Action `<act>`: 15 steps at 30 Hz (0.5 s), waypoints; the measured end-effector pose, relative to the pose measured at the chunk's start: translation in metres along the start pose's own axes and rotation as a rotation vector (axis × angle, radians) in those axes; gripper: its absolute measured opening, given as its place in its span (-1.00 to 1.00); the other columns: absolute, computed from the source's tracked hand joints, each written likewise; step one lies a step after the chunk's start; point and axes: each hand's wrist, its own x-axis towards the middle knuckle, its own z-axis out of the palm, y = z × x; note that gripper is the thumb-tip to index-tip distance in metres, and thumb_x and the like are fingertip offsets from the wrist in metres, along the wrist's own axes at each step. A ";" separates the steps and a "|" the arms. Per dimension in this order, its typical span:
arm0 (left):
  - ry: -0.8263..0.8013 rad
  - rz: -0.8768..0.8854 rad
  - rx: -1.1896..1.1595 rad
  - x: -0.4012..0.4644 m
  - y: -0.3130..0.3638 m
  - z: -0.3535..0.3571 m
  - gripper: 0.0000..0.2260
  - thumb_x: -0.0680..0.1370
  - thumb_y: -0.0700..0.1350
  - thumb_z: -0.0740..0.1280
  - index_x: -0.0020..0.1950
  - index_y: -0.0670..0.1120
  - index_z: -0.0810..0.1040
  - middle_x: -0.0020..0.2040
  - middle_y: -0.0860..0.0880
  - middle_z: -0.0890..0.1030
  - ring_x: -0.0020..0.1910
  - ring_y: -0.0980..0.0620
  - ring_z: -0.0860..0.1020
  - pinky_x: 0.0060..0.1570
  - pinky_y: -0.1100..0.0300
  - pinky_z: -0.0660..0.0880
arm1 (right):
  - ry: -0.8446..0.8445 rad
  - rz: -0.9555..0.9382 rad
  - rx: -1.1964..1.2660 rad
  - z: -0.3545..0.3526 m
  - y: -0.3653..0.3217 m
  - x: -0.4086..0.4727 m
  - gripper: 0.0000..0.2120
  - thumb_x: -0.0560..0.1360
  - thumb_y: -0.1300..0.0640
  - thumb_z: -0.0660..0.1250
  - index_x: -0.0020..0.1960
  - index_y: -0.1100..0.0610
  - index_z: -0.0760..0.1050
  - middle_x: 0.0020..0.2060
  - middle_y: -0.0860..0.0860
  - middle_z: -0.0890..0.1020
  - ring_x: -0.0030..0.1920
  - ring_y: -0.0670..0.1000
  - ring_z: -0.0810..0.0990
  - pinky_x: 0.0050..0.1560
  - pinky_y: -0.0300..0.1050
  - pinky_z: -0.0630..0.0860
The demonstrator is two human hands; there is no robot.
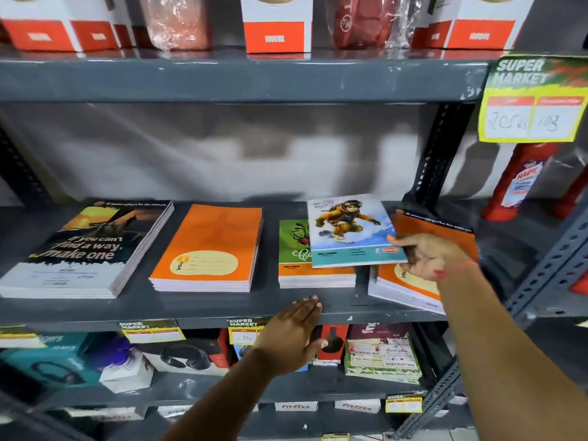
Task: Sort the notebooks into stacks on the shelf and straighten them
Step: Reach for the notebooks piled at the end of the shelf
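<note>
On the grey shelf (197, 308) lie several notebook stacks: a dark "make one" stack (86, 249) at the left, an orange stack (210, 248) beside it, a green-covered stack (294, 254) in the middle and a crooked orange pile (410, 286) at the right, jutting over the shelf's front edge. My right hand (436, 254) grips the right edge of a monkey-cover notebook (350, 230), held tilted above the green stack. My left hand (294, 332) rests flat with fingers together at the shelf's front edge, holding nothing.
A shelf post (436, 154) stands behind the right pile. Red bottles (518, 183) and a yellow price tag (531, 116) are at the right. Boxes (275, 27) fill the shelf above; headphone boxes (184, 358) and packs sit below.
</note>
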 end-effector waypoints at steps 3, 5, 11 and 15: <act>0.020 -0.015 0.002 -0.004 -0.002 0.002 -0.39 0.54 0.19 0.00 0.49 -0.11 0.00 0.54 -0.08 0.07 0.51 -0.01 0.06 0.48 0.17 -0.06 | -0.026 0.078 -0.083 0.031 0.008 0.018 -0.85 0.48 0.33 0.29 -0.26 0.26 0.42 -0.63 0.07 0.61 -0.57 -0.01 0.63 -0.60 -0.33 0.50; 0.028 -0.015 -0.004 -0.004 -0.001 0.003 -0.39 0.54 0.20 0.01 0.49 -0.10 0.00 0.55 -0.07 0.07 0.51 -0.01 0.06 0.46 0.18 -0.09 | -0.004 0.065 -0.147 0.049 0.019 0.026 -0.82 0.48 0.34 0.29 -0.28 0.26 0.40 -0.61 0.09 0.62 -0.47 0.02 0.65 -0.41 -0.25 0.57; 0.027 -0.047 -0.058 -0.005 0.001 0.001 -0.40 0.54 0.20 0.02 0.49 -0.07 0.01 0.55 -0.04 0.06 0.51 0.01 0.07 0.46 0.20 -0.09 | 0.262 -0.156 -0.592 0.066 0.044 0.039 -0.85 0.44 0.17 0.39 -0.16 0.25 0.47 0.11 0.26 0.59 0.14 0.25 0.57 0.07 0.01 0.50; 0.068 -0.068 -0.043 0.002 0.011 -0.014 -0.54 0.53 0.10 0.11 0.35 -0.12 0.36 0.38 -0.11 0.43 0.33 -0.08 0.43 0.32 0.11 0.35 | 0.315 -0.222 -0.958 0.060 0.044 0.035 -0.66 0.43 0.01 0.37 0.04 0.26 0.52 0.07 0.19 0.63 -0.05 0.15 0.57 -0.18 -0.14 0.38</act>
